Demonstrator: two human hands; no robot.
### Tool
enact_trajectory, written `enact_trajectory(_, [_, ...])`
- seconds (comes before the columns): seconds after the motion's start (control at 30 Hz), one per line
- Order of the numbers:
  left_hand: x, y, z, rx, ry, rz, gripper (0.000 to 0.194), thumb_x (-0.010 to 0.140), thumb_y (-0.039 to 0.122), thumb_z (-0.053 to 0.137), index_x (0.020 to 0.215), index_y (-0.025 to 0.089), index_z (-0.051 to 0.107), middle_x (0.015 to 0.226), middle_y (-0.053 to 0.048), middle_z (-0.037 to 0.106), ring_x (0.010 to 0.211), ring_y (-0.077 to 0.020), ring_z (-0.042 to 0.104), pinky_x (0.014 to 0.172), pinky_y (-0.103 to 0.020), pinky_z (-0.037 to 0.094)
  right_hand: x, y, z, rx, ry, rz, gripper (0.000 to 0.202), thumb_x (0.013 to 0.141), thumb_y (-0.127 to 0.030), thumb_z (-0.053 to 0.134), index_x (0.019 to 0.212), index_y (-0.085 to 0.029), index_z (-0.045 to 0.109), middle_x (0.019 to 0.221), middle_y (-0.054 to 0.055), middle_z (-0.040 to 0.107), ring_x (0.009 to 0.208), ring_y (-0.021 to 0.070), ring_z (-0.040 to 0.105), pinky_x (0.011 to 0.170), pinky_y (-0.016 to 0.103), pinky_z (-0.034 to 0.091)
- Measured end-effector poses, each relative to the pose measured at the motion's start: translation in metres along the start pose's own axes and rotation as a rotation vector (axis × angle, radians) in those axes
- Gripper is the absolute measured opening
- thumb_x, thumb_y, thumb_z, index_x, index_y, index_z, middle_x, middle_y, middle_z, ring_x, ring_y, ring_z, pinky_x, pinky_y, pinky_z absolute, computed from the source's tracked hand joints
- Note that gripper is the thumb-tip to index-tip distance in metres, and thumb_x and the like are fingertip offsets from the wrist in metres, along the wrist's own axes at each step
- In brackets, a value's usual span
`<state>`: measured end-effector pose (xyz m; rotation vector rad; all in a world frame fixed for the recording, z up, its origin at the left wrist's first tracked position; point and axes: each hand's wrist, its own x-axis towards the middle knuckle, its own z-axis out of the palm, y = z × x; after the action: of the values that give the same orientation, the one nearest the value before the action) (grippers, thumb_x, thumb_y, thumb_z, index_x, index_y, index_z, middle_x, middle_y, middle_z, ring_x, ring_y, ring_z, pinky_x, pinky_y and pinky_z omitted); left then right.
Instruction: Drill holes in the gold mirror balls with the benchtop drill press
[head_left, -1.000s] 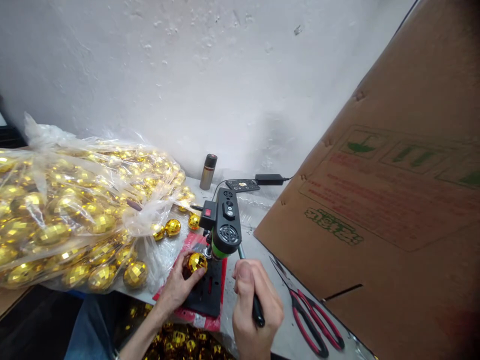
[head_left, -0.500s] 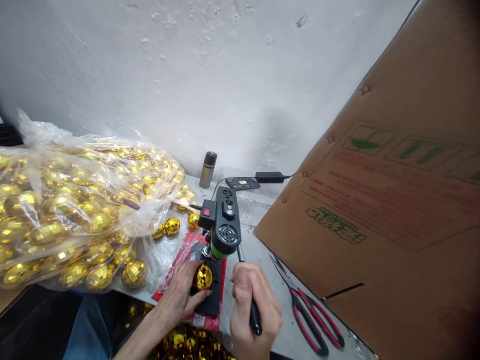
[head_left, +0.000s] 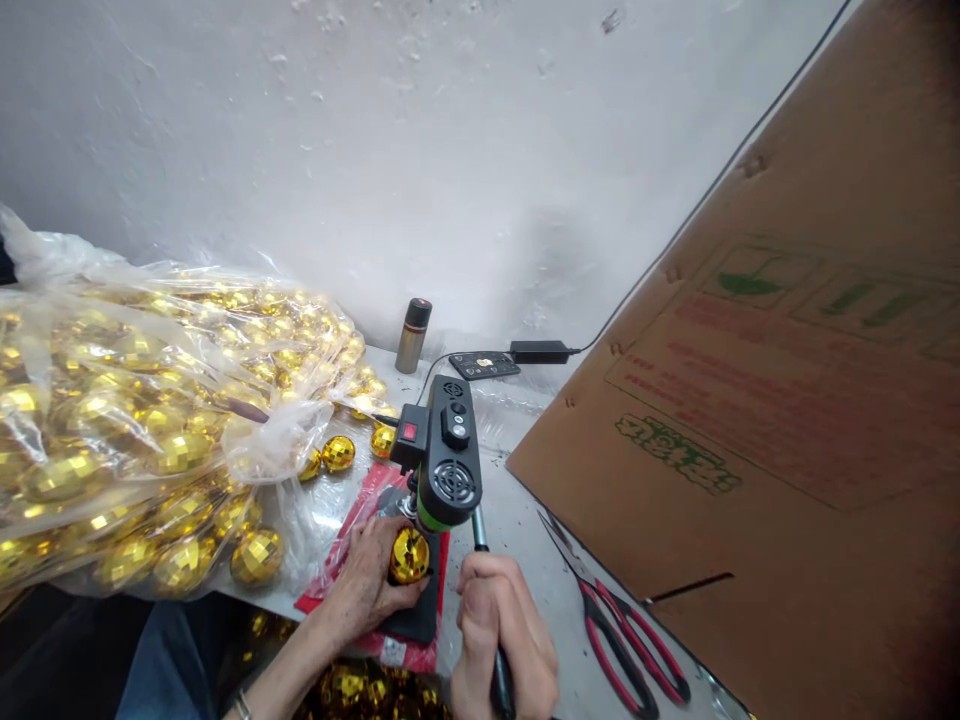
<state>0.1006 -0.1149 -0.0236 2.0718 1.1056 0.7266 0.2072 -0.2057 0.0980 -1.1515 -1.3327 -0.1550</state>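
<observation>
My left hand (head_left: 369,575) holds a gold mirrored ball (head_left: 409,556) between thumb and fingers. The ball rests over the black base plate (head_left: 418,622) of a small black drill press (head_left: 452,440), just below the machine's head. A black grille and a red switch show on the machine; its tool tip is hidden under the head. My right hand (head_left: 504,640) is closed around the black-ended lever handle (head_left: 502,690) at the machine's right side. Red plastic sheeting (head_left: 409,652) lies beneath the base plate.
Large clear bags (head_left: 150,400) full of gold balls fill the left. Loose gold balls (head_left: 338,453) lie near the machine. Red-handled scissors (head_left: 611,630) lie at right, before a cardboard box (head_left: 750,420). A spray can (head_left: 413,336) and a black power adapter (head_left: 539,351) stand by the wall.
My right hand and the lever handle have shifted slightly down and toward me. My left hand keeps the ball beneath the machine's head. The view has moved a little.
</observation>
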Motion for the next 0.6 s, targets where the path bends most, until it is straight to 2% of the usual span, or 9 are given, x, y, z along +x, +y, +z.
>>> enact_trajectory(0.17, [0.0, 0.005, -0.001, 0.001, -0.019, -0.048, 0.043, 0.075, 0.032, 0.081, 0.113, 0.021, 0.065, 0.106, -0.008, 0.07, 0.105, -0.0348, 0.063, 0.099, -0.052, 0.048, -0.014, 0.0, 0.006, -0.039, 0.031, 0.051, 0.031, 0.103, -0.005, 0.039, 0.078, -0.022, 0.046, 0.079, -0.004, 0.054, 0.068, 0.0094, 0.052, 0.067, 0.026, 0.041])
enact_trajectory(0.47, [-0.001, 0.003, -0.001, -0.027, -0.024, -0.038, 0.043, 0.075, 0.032, 0.081, 0.114, 0.023, 0.065, 0.109, -0.007, 0.07, 0.104, -0.0329, 0.063, 0.099, -0.051, 0.048, -0.022, 0.0, 0.012, -0.023, 0.094, 0.101, 0.031, 0.104, -0.007, 0.039, 0.079, -0.022, 0.048, 0.082, -0.005, 0.053, 0.071, 0.0101, 0.052, 0.076, 0.029, 0.045])
enact_trajectory(0.6, [-0.001, 0.003, -0.002, -0.03, -0.032, -0.019, 0.043, 0.077, 0.031, 0.08, 0.117, 0.024, 0.064, 0.111, -0.007, 0.071, 0.105, -0.0324, 0.063, 0.1, -0.051, 0.047, -0.026, 0.003, 0.01, 0.001, 0.058, 0.12, 0.029, 0.103, -0.006, 0.039, 0.081, -0.022, 0.049, 0.083, -0.004, 0.054, 0.072, 0.0112, 0.054, 0.082, 0.031, 0.046])
